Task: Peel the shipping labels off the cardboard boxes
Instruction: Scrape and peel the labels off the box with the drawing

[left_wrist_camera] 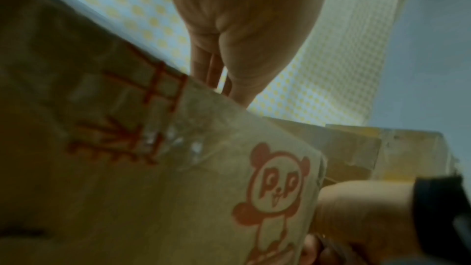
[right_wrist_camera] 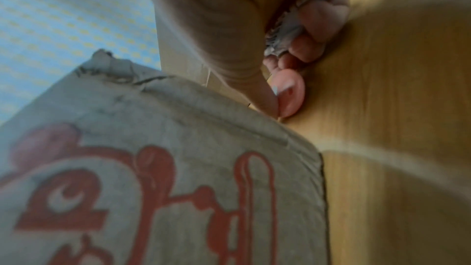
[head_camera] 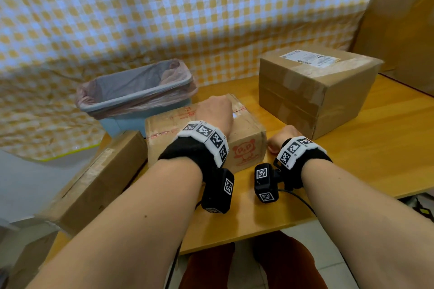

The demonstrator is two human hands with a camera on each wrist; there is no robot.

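Note:
A small cardboard box [head_camera: 244, 145] with a red panda print sits mid-table. My left hand [head_camera: 215, 110] rests on its top, and the left wrist view shows its fingers [left_wrist_camera: 203, 67] straight, reaching past the box's upper edge. A white scrap of label [head_camera: 236, 115] shows beside that hand. My right hand [head_camera: 281, 137] lies on the table just right of the box. Its fingers [right_wrist_camera: 313, 41] curl round a crumpled white label piece [right_wrist_camera: 285, 29], thumb against forefinger. A larger box [head_camera: 312, 101] stands at the right with a shipping label [head_camera: 310, 57] flat on top.
A blue bin [head_camera: 131, 101] lined with a pink bag stands open behind the small box. Another cardboard box [head_camera: 94, 180] leans at the table's left edge. The wooden table [head_camera: 375, 148] has bare surface at the front right. A checked cloth hangs behind.

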